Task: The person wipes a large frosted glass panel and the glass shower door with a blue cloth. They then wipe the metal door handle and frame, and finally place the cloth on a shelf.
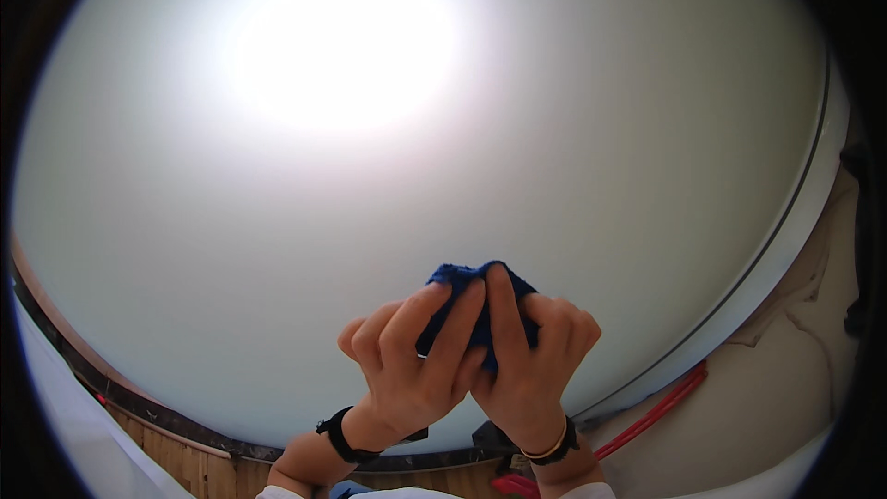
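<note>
Both my hands grip a folded dark blue cloth (463, 274), held in front of a large pale, frosted-looking panel (291, 222). My left hand (412, 353) pinches the cloth's left part, and its index and middle fingers lie over the front. On the right part, my right hand (533, 346) has its index finger stretched up to the upper edge. The two hands meet at the thumbs. Whether the cloth touches the panel cannot be told from this view.
A bright glare spot (346, 48) covers the panel's upper left. A light frame edge (783, 260) bounds it on the right, beside a marked beige wall (762, 388). Red rods (651, 412) lean low at the right. Wooden flooring (183, 457) and a dark baseboard (256, 449) show below.
</note>
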Demonstrator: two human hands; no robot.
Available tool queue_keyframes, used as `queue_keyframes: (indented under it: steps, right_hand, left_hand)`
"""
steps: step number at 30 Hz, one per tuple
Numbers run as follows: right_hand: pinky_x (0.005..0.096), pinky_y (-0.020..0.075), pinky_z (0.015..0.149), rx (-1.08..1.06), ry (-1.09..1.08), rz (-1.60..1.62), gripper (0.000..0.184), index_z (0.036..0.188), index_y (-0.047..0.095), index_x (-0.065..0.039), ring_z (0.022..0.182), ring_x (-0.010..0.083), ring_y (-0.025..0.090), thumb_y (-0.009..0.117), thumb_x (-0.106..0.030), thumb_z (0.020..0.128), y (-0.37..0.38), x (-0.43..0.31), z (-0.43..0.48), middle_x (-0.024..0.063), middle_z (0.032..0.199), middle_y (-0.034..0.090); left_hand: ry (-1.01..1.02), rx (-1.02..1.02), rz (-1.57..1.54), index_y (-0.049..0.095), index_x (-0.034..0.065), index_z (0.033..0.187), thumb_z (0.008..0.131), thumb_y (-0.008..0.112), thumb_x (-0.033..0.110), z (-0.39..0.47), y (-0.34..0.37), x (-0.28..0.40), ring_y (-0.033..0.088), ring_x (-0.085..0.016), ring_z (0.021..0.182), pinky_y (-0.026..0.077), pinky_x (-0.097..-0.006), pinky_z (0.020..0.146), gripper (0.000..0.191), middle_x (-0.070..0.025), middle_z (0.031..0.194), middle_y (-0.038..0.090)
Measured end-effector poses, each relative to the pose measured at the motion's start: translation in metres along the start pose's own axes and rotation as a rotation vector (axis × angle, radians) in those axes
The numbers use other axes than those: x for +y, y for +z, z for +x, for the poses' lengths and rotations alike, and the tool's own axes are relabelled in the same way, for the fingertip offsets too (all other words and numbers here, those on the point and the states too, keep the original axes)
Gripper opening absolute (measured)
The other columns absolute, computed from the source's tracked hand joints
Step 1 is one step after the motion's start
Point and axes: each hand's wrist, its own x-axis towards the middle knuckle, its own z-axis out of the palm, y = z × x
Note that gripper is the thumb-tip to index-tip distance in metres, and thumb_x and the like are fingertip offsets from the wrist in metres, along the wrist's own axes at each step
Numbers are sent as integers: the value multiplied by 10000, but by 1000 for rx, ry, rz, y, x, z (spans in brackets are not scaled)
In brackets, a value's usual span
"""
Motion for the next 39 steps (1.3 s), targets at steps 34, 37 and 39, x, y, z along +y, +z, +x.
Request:
queue_keyframes:
  steps: [34,37,39]
  right_hand:
    - [477,260,984,-106,-449,247,428,1291,323,-33,1246,326,319,386,-261,935,64,-142,-187,164,1316,384]
    - [510,258,976,-168,-519,280,507,1323,287,-20,1223,385,344,441,-276,913,75,-155,-179,195,1327,369]
    - [507,274,975,-159,-500,298,455,1305,320,-26,1216,371,371,397,-279,935,66,-161,-156,182,1294,421]
  left_hand:
    - [9,-136,50,492,57,1231,866,406,525,-231,-90,-82,339,-260,1258,111,-441,1071,599,-101,1327,422]
    - [-170,-123,-45,466,16,1243,889,347,528,-241,-97,-89,314,-296,1273,102,-457,1072,634,-148,1338,395]
    - [-266,-28,-192,411,-16,1278,898,265,555,-226,-98,-89,278,-326,1292,83,-472,1070,701,-180,1370,339]
